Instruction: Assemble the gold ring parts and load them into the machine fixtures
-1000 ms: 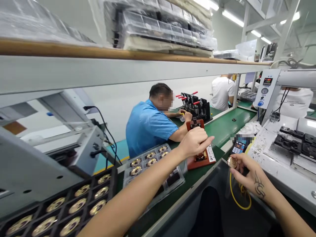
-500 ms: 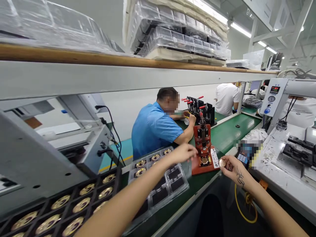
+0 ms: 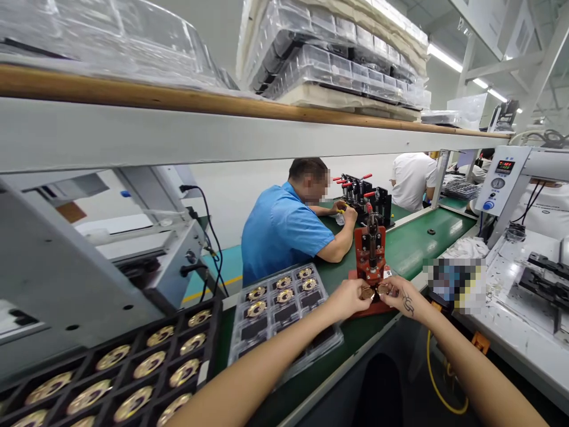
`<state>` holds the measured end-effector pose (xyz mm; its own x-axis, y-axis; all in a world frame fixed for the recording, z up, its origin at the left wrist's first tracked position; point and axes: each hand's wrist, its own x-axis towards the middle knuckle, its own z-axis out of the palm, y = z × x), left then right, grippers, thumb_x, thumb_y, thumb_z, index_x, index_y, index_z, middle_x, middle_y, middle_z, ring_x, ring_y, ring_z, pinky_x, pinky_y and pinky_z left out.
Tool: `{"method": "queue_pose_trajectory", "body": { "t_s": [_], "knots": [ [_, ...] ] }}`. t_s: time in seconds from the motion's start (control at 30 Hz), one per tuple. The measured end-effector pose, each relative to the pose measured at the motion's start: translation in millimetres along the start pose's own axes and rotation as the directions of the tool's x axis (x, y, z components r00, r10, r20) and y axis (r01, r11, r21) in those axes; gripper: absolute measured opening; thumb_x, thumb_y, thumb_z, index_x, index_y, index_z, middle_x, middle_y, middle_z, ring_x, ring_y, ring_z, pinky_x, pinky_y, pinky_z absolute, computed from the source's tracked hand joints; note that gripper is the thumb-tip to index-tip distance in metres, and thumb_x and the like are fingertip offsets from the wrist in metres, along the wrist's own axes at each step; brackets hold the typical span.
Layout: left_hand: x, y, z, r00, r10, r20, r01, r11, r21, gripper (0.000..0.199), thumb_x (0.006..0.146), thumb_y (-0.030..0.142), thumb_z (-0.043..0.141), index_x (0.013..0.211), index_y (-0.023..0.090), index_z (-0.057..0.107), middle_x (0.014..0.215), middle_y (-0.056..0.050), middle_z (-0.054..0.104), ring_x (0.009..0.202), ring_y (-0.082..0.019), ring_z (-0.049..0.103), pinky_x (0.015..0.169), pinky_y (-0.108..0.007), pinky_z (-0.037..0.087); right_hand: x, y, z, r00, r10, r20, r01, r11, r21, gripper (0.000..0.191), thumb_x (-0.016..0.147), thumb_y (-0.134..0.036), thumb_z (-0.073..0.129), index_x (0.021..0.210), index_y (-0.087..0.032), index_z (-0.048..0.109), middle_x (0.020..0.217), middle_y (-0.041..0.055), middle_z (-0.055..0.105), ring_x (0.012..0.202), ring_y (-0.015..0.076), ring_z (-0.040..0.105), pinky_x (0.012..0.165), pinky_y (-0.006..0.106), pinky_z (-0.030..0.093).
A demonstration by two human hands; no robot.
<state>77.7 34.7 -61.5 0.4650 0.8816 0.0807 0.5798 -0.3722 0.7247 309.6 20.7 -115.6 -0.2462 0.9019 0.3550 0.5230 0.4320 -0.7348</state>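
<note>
At the base of a red hand press (image 3: 370, 255), my left hand (image 3: 353, 298) pinches a round gold part (image 3: 367, 293). Close on its right, my right hand (image 3: 395, 292) holds another round metal part (image 3: 383, 289) between its fingertips. Both hands hide most of the press's base. Left of the press lies a clear tray (image 3: 249, 314) with several gold rings in its far compartments. A black tray (image 3: 212, 338) at the lower left holds more gold rings.
A person in a blue shirt (image 3: 284, 228) works beyond the trays, beside black presses (image 3: 377, 204). A shelf (image 3: 267, 133) with stacked trays crosses overhead. To the right stand a white machine (image 3: 500, 181) and a white bench (image 3: 511, 296). A yellow cable (image 3: 433, 379) hangs below.
My left hand has come down to the press base and now pinches a round part. My right hand has moved left to the base with its part. The view has shifted slightly.
</note>
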Motion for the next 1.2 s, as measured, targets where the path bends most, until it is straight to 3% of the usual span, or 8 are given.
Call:
{"method": "queue_pose_trajectory", "body": {
  "t_s": [0.27, 0.4, 0.47, 0.6, 0.73, 0.83, 0.97, 1.2],
  "knots": [
    [-62.3, -8.3, -76.0, 0.993, -0.085, -0.077, 0.061, 0.961, -0.269, 0.039, 0.082, 0.046, 0.074, 0.107, 0.018, 0.064, 0.094, -0.004, 0.068, 0.076, -0.019, 0.067, 0.071, -0.032, 0.054, 29.5, -14.6, 12.8, 0.994, -0.055, 0.09, 0.05, 0.997, 0.057, 0.027, 0.07, -0.025, 0.088, 0.096, -0.02, 0.082, 0.101, 0.0079, 0.074, 0.095, 0.0267, 0.068, 0.088, 0.04, 0.056],
    [-100.2, -3.0, -99.3, 0.966, -0.24, -0.091, 0.128, 0.757, -0.64, 0.054, 0.073, 0.042, 0.09, 0.112, 0.018, 0.062, 0.083, 0.001, 0.067, 0.07, -0.016, 0.067, 0.068, -0.029, 0.054, 26.2, -23.7, -11.4, 0.997, -0.061, 0.038, 0.059, 0.997, 0.053, 0.021, 0.077, -0.04, 0.086, 0.085, -0.021, 0.081, 0.089, 0.0067, 0.074, 0.086, 0.0264, 0.069, 0.085, 0.038, 0.057],
    [-116.0, 2.0, -107.8, 0.948, -0.295, -0.123, 0.137, 0.723, -0.677, 0.057, 0.072, 0.04, 0.093, 0.114, 0.017, 0.063, 0.082, 0.001, 0.069, 0.069, -0.014, 0.065, 0.068, -0.027, 0.053, 39.4, -34.2, -34.3, 0.997, -0.046, -0.062, 0.049, 0.998, 0.047, 0.038, 0.092, -0.054, 0.069, 0.077, -0.02, 0.076, 0.077, 0.0066, 0.071, 0.081, 0.0266, 0.068, 0.083, 0.039, 0.056],
    [-127.3, 17.4, -111.6, 0.935, -0.318, -0.157, 0.144, 0.744, -0.652, 0.057, 0.074, 0.045, 0.093, 0.114, 0.016, 0.065, 0.083, -0.001, 0.072, 0.072, -0.016, 0.068, 0.068, -0.029, 0.055, 102.8, -84.1, -76.5, 0.965, -0.055, -0.255, 0.076, 0.995, 0.071, 0.061, 0.108, -0.066, 0.037, 0.111, -0.017, 0.073, 0.104, 0.0121, 0.076, 0.108, 0.03, 0.068, 0.098, 0.043, 0.053],
    [-125.3, 33.1, -101.4, 0.959, -0.254, -0.124, 0.123, 0.77, -0.626, 0.055, 0.077, 0.05, 0.089, 0.115, 0.017, 0.065, 0.084, -0.001, 0.072, 0.073, -0.017, 0.069, 0.073, -0.032, 0.057, 139.6, -157.6, -88.4, 0.96, -0.133, -0.246, 0.174, 0.973, 0.152, 0.071, 0.107, -0.073, 0.029, 0.123, -0.018, 0.071, 0.104, 0.0089, 0.078, 0.103, 0.0257, 0.073, 0.097, 0.041, 0.056],
    [-130.4, 37.1, -97.4, 0.967, -0.23, -0.108, 0.122, 0.794, -0.595, 0.051, 0.081, 0.05, 0.086, 0.116, 0.019, 0.065, 0.083, -0.001, 0.073, 0.074, -0.018, 0.07, 0.076, -0.033, 0.058, 106.7, -188.9, -77.9, 0.884, -0.259, -0.389, 0.339, 0.928, 0.153, 0.065, 0.109, -0.068, 0.032, 0.121, -0.019, 0.073, 0.1, 0.007, 0.078, 0.095, 0.0241, 0.074, 0.095, 0.041, 0.057],
    [-137.4, 34.4, -97.1, 0.972, -0.207, -0.115, 0.106, 0.813, -0.572, 0.049, 0.083, 0.051, 0.084, 0.115, 0.02, 0.064, 0.083, -0.001, 0.072, 0.073, -0.019, 0.07, 0.073, -0.034, 0.059, 38.9, -171.1, -53.6, 0.795, -0.424, -0.434, 0.462, 0.887, -0.021, 0.047, 0.114, -0.046, 0.038, 0.103, -0.025, 0.079, 0.107, 0.0069, 0.081, 0.111, 0.0269, 0.073, 0.11, 0.048, 0.049],
    [-134.6, 54.5, -74.0, 0.986, -0.16, -0.042, 0.103, 0.791, -0.604, 0.046, 0.085, 0.048, 0.083, 0.114, 0.018, 0.064, 0.079, -0.002, 0.073, 0.07, -0.018, 0.07, 0.07, -0.032, 0.058, -5.4, -133.0, -33.4, 0.873, -0.422, -0.244, 0.426, 0.904, -0.04, 0.038, 0.112, -0.035, 0.042, 0.141, -0.026, 0.065, 0.157, 0.0092, 0.059, 0.154, 0.0295, 0.044, 0.126, 0.055, 0.036]
  ]
}}
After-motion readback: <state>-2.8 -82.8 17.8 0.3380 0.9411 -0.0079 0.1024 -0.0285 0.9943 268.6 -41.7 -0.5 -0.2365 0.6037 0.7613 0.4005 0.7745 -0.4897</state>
